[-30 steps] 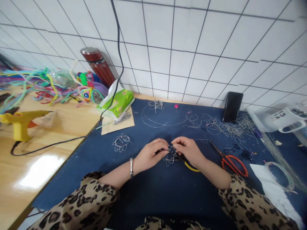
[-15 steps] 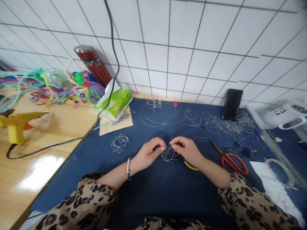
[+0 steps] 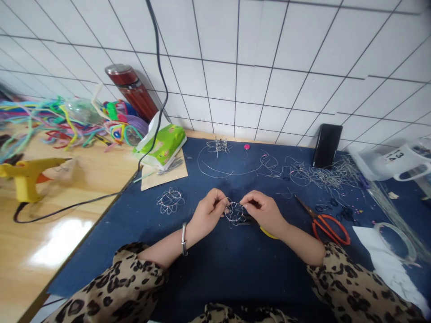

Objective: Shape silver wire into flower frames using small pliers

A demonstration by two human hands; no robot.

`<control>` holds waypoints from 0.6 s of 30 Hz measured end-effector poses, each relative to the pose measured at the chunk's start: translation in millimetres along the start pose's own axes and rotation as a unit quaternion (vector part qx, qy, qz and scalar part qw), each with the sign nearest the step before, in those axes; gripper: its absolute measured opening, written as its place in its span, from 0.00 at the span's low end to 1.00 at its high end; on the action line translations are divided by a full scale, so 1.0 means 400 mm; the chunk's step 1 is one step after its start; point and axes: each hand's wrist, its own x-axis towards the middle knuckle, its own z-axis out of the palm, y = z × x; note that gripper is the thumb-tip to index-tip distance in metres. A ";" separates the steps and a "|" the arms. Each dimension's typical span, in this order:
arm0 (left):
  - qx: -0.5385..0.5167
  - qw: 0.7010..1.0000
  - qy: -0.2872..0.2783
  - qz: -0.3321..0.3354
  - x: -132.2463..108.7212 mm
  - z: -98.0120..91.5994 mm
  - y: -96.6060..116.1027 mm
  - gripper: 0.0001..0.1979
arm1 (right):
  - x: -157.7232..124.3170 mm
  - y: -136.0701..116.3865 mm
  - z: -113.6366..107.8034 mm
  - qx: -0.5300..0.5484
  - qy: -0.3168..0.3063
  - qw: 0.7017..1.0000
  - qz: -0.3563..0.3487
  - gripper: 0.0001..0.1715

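Note:
Between my two hands is a small looped wire ring (image 3: 235, 214) of thin silvery wire with tiny beads on it. My left hand (image 3: 211, 211) pinches its left side between thumb and fingers. On the other side, my right hand (image 3: 263, 210) pinches the wire at its upper right. Partly hidden under my right hand and wrist is a tool with a yellow handle (image 3: 269, 234); its dark metal end shows beneath the ring. A similar looped wire piece (image 3: 170, 200) lies on the blue mat (image 3: 215, 269) to the left of my left hand.
Orange-handled scissors (image 3: 328, 228) lie right of my right arm. Behind are a tangle of wires (image 3: 323, 172), a phone (image 3: 326, 146) leaning on the wall and a white jug (image 3: 400, 159). Leftward are a tissue pack (image 3: 164, 146), a yellow glue gun (image 3: 28, 177) and a red flask (image 3: 133, 92).
My left hand has shifted slightly left and up, and its fingers now sit at the ring's left edge. My right hand has moved slightly right. The ring shows more openly between them.

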 end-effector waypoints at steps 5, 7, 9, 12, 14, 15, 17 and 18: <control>-0.050 0.998 0.001 -0.030 0.002 0.004 0.006 0.06 | 0.000 0.009 0.004 0.022 0.004 1.000 0.019 0.07; -0.067 0.997 -0.010 -0.040 0.003 0.003 0.005 0.06 | 0.001 0.011 0.006 0.037 0.006 0.999 0.034 0.07; -0.074 0.996 -0.017 -0.047 0.003 0.002 0.001 0.06 | 0.002 0.012 0.006 0.051 0.003 0.997 0.050 0.07; -0.066 0.996 -0.017 -0.051 0.003 0.001 -0.006 0.06 | 0.003 0.011 0.007 0.060 -0.002 0.996 0.061 0.07; -0.057 0.997 -0.013 -0.050 0.002 0.002 -0.011 0.06 | 0.002 0.010 0.008 0.060 0.000 0.996 0.059 0.07; -0.053 0.997 -0.008 -0.047 0.002 0.004 -0.013 0.07 | 0.001 0.010 0.008 0.060 0.002 0.997 0.057 0.07; -0.045 0.998 0.004 -0.040 0.002 0.006 -0.016 0.07 | 0.001 0.009 0.008 0.063 0.005 0.997 0.053 0.07; -0.044 0.998 0.010 -0.037 0.002 0.007 -0.016 0.07 | 0.001 0.008 0.008 0.066 0.004 0.996 0.052 0.07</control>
